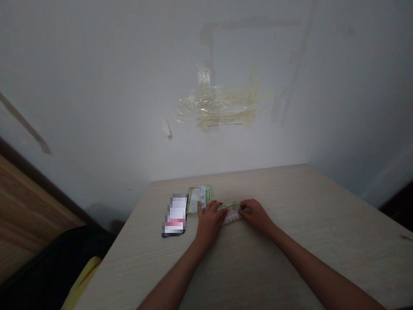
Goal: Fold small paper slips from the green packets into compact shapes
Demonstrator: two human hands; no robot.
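A small flat packet (pixel 231 214) with green edges and red and white print lies on the table between my hands. My left hand (pixel 209 221) grips its left end, thumb and index finger close together there, while the little finger sticks out to the side. At the packet's right end, my right hand (pixel 258 216) pinches the edge between thumb and fingers. Just behind my left hand is a larger green and white printed packet (pixel 194 200), partly covered by the fingers. To the left of that lies a phone (pixel 176 215) with a lit, pixelated screen.
The pale wood-grain table (pixel 306 241) meets a grey-white wall (pixel 129 86) at the back. Yellowed clear tape (pixel 222 105) clings to the wall. At the lower left are a wooden panel (pixel 29 206), dark cloth (pixel 48 267) and something yellow (pixel 82 282).
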